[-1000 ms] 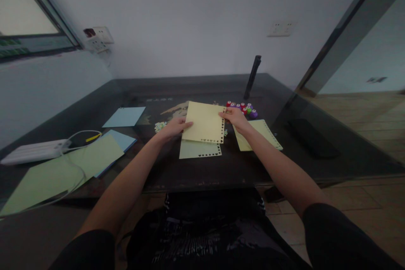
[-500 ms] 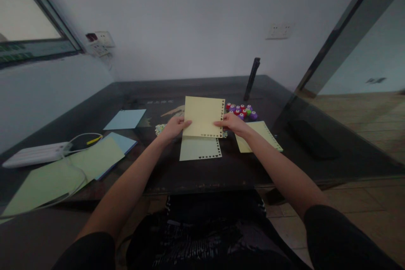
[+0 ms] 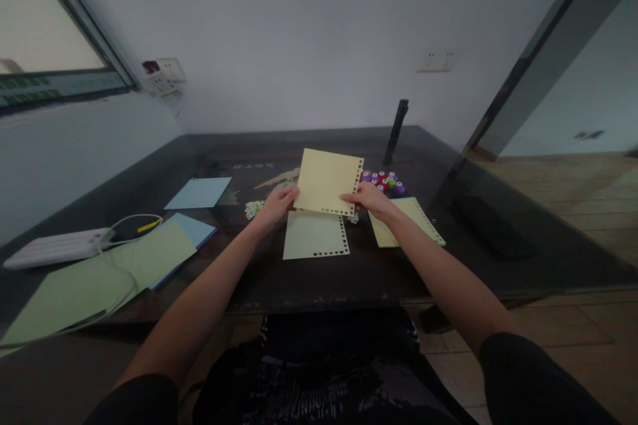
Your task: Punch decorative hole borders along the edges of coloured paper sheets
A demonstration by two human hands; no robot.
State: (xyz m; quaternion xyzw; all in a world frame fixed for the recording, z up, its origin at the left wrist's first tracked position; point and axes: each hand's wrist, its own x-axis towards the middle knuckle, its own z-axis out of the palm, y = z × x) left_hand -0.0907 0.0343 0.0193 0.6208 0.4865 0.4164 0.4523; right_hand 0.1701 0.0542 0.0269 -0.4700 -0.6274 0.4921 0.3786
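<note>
A yellow sheet (image 3: 329, 179) with small heart-shaped marks along its right and lower edges is held up, slightly tilted. My left hand (image 3: 278, 204) pinches its lower left corner, and my right hand (image 3: 369, 199) grips its right side, thumb on the front. Below it on the table lies a pale green sheet (image 3: 315, 237) with similar marks, its upper part hidden by the yellow one. Another yellow sheet (image 3: 409, 212) lies under my right forearm. Small pale pieces (image 3: 253, 209) sit beside my left hand.
Purple, red and green round items (image 3: 391, 183) lie behind my right hand. A black upright object (image 3: 397, 131) stands near the wall. To the left are a light blue sheet (image 3: 199, 192), a larger green sheet (image 3: 107, 272), a white power strip (image 3: 57, 247) and cables.
The held yellow sheet has shifted a little to the right and turned slightly clockwise. Both hands still hold it. The whole view has moved slightly.
</note>
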